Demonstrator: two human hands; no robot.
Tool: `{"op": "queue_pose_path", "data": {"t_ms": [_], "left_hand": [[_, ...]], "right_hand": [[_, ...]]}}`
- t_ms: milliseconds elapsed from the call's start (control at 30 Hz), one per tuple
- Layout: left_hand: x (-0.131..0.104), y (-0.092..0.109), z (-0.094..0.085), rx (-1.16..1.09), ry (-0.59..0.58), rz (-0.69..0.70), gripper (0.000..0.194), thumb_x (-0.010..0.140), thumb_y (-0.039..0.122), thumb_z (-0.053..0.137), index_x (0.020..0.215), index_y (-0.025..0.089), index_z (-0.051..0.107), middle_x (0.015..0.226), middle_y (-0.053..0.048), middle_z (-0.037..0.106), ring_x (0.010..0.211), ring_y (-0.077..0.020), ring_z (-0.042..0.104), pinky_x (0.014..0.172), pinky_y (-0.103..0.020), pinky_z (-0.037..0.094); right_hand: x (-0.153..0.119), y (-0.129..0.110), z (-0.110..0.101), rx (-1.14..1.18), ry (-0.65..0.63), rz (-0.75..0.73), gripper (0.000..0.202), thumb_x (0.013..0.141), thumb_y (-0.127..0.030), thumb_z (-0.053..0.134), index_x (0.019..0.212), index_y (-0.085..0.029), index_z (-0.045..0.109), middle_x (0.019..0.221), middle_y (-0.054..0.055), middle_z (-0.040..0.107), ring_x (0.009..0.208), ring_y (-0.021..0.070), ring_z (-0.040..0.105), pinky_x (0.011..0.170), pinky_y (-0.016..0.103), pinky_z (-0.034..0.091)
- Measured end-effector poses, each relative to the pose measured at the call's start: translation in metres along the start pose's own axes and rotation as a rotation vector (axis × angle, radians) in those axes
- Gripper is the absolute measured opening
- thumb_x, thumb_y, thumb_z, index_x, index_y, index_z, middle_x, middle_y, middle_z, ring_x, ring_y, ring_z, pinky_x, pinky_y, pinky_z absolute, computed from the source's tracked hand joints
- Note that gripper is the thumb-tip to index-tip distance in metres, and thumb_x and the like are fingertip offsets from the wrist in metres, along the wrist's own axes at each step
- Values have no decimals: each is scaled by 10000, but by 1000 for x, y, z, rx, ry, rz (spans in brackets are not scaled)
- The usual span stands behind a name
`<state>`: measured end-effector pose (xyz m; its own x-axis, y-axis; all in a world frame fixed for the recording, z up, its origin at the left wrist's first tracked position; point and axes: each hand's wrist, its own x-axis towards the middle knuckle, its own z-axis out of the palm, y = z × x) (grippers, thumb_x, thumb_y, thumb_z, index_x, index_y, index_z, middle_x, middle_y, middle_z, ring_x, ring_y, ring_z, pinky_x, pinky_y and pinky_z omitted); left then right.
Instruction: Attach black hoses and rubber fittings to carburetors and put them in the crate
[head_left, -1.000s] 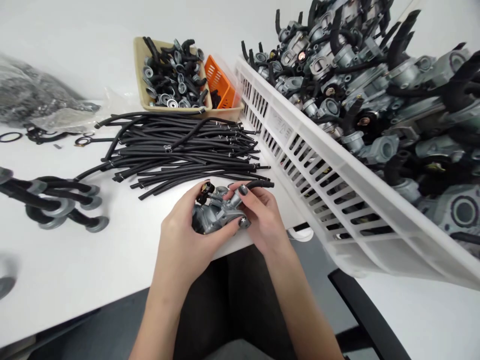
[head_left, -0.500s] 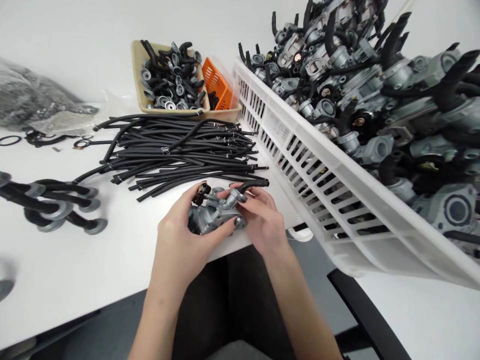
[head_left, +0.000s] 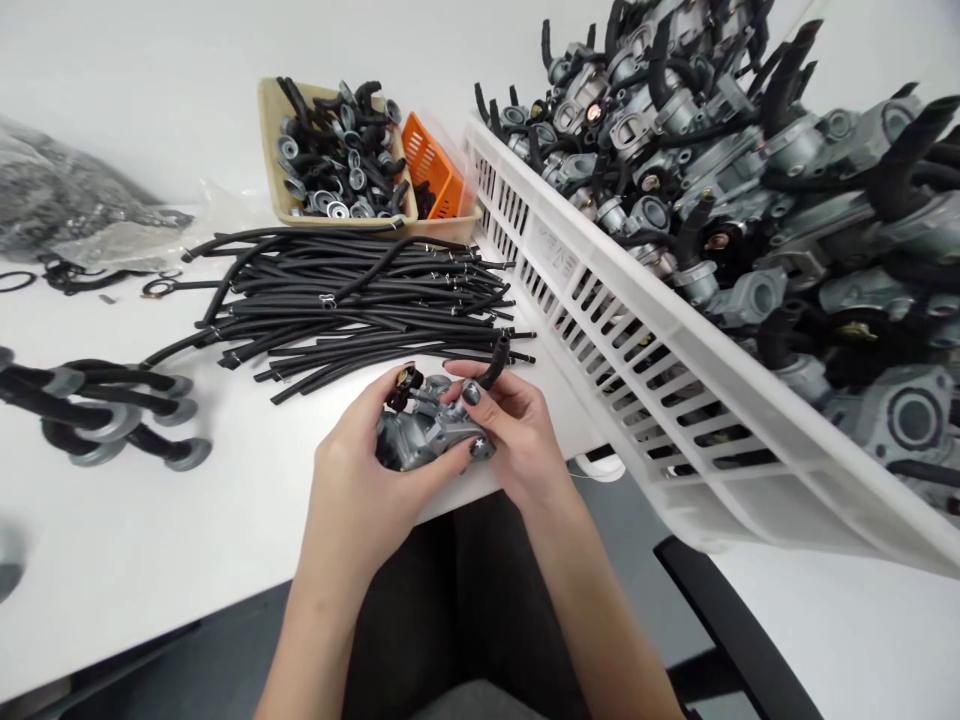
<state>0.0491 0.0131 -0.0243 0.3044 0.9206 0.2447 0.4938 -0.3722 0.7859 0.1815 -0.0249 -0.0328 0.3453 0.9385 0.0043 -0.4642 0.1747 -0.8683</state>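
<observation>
A grey metal carburetor (head_left: 424, 435) is held just above the table's front edge, over my lap. My left hand (head_left: 364, 480) wraps around its left side, with the thumb along the near face. Close to the left fingertips sits a black and brass fitting (head_left: 405, 387) on the carburetor. My right hand (head_left: 529, 440) pinches the metal cap at the right end, thumb on top. From that cap a short black rubber tube (head_left: 496, 362) sticks up, tilted slightly right. The right fingers partly hide the cap and its joint with the body.
Many black hoses (head_left: 360, 300) lie behind my hands. A white crate (head_left: 600, 270) heaped with carburetors stands on the right. At the back are a beige bin (head_left: 270, 150) of caps with tubes and an orange basket (head_left: 427, 150). More capped tubes (head_left: 112, 420) stand on the left.
The black tube has swung from pointing right to pointing upward as the cap turned. My right thumb has shifted onto the cap. My left hand holds the carburetor in nearly the same place.
</observation>
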Motion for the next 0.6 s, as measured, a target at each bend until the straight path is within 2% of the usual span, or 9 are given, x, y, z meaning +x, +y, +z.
{"op": "queue_pose_path", "data": {"t_ms": [200, 367, 600], "left_hand": [[1, -2, -1, 22, -15, 16, 669, 661, 482, 752, 1254, 234, 566, 1192, -63, 676, 1078, -291, 645, 911, -407, 528], [0, -3, -2, 26, -29, 28, 652, 678, 466, 744, 1260, 237, 559, 1214, -61, 668, 1101, -288, 636, 926, -399, 521], [0, -4, -2, 22, -28, 36, 676, 677, 476, 750, 1270, 215, 558, 1201, -65, 672, 1082, -273, 640, 913, -373, 525]], "right_hand": [[0, -1, 0, -10, -5, -6, 126, 717, -313, 769, 817, -246, 733, 756, -12, 699, 777, 167, 654, 772, 309, 521], [-2, -3, -2, 49, -50, 17, 122, 777, -306, 667, 844, -226, 730, 800, 16, 715, 795, 180, 648, 777, 316, 517], [-2, -6, 0, 96, -19, 32, 132, 737, -262, 607, 813, -209, 700, 797, 26, 744, 793, 203, 659, 827, 361, 513]]}}
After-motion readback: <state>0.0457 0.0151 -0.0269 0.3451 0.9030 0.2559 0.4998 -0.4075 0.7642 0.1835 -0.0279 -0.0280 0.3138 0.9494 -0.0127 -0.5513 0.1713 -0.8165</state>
